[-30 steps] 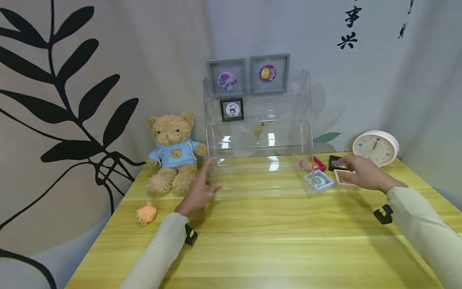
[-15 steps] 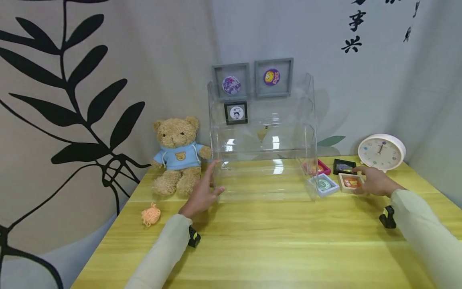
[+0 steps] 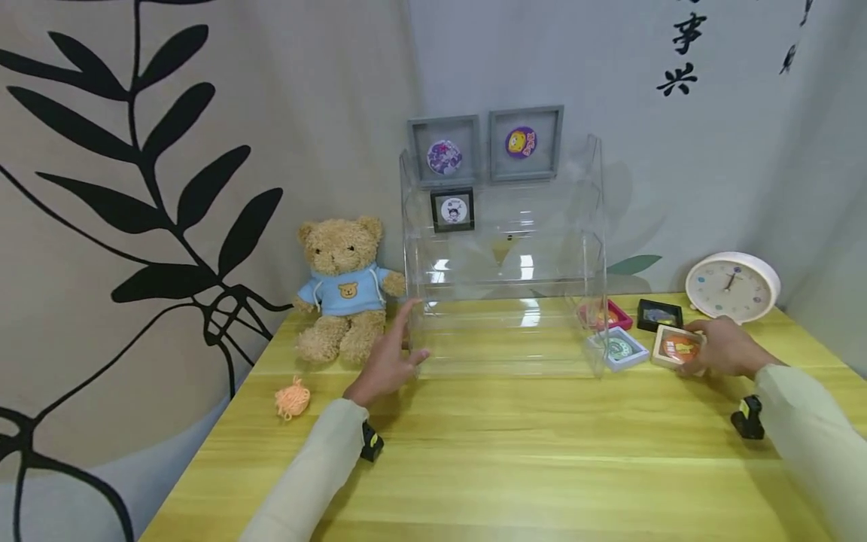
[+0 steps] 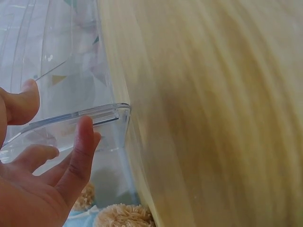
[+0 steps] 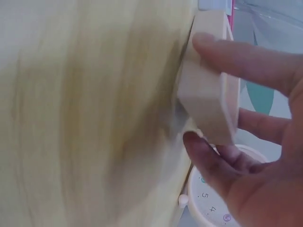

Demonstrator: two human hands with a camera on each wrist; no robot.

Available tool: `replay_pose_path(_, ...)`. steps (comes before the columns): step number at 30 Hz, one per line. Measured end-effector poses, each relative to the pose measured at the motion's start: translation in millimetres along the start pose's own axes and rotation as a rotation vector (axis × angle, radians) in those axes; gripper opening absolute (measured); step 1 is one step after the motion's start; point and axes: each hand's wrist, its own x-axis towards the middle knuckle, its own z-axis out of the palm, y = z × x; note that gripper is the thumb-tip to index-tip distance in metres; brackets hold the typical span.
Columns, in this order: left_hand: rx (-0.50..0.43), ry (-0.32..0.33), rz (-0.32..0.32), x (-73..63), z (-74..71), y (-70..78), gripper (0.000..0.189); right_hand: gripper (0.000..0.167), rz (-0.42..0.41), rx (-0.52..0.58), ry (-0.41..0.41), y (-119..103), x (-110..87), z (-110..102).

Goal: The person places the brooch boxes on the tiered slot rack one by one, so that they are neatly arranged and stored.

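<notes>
1. Yarn ball (image 3: 293,399), peach, at the left of the counter (image 3: 488,467); teddy bear (image 3: 345,293) sits behind it, one arm near the stand's side.
2. Left hand (image 3: 386,365): fingers spread, thumb well apart, straddling the side panel of the clear stand (image 3: 515,282). No firm hold seen; pressure on the panel cannot be told. Judged risk: a sideways push here could skid the stand.
3. Upper part of the stand: left grey frame (image 3: 443,150) and right grey frame (image 3: 526,143), with a small black frame (image 3: 452,211) below the left one. Judged risk: if they merely lean there, a jolt could tip them.
4. Right of centre: red frame (image 3: 612,315), lilac frame (image 3: 622,348) nearer, black-rimmed frame (image 3: 659,315) farther right. Contact between the first two and the stand's side: cannot tell.
5. Cream frame (image 3: 677,347), just right of the lilac one, pinched in the right hand (image 3: 725,348); fingers part-closed around its edges. Lifted or resting: unclear. Judged risk: an uneven pinch could let it twist free; a leftward drag could shove the lilac frame.
6. Clock (image 3: 733,286) behind that hand; a backward swing could knock it.
</notes>
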Motion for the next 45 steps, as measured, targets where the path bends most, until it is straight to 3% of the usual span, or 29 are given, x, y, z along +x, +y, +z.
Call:
replay_pose_path(4,0.004,-0.008,-0.008,-1.1,-2.3,0.9,0.091,0.098,0.01,0.029,0.061,-4,-1.1,0)
replay_pose_path(7,0.006,-0.009,-0.011,-1.2,-3.2,1.3,0.09,0.095,0.026,0.149,0.126,-7,-2.9,0)
replay_pose_path(12,0.005,-0.016,-0.01,-0.9,-3.2,0.7,0.091,0.093,0.027,0.568,0.134,-12,-6.9,5)
replay_pose_path(19,0.015,-0.011,-0.008,1.2,0.2,-0.2,0.094,0.085,-0.013,0.97,0.106,-12,-12.7,0)
replay_pose_path(23,0.017,-0.008,-0.013,0.2,1.1,0.2,0.094,0.077,-0.161,1.284,0.063,-18,-16.5,-7)
replay_pose_path(26,0.007,-0.017,-0.023,-0.8,0.0,0.4,0.094,0.073,-0.299,1.391,0.006,-25,-17.8,-11)
replay_pose_path(29,-0.002,-0.019,-0.022,-1.4,-2.1,0.4,0.093,0.073,-0.357,1.399,-0.042,-33,-17.9,-16)
replay_pose_path(31,-0.008,-0.018,-0.024,-2.5,-2.9,-0.2,0.093,0.073,-0.344,1.358,-0.044,-41,-19.4,-19)
replay_pose_path(39,0.0,-0.031,-0.031,-6.7,-2.2,-2.0,0.093,0.079,-0.308,1.148,0.035,-92,-30.0,-45)
replay_pose_path(45,-0.015,-0.036,-0.019,1.1,-2.7,0.1,0.095,0.078,-0.228,0.828,0.117,-131,-28.1,-68)
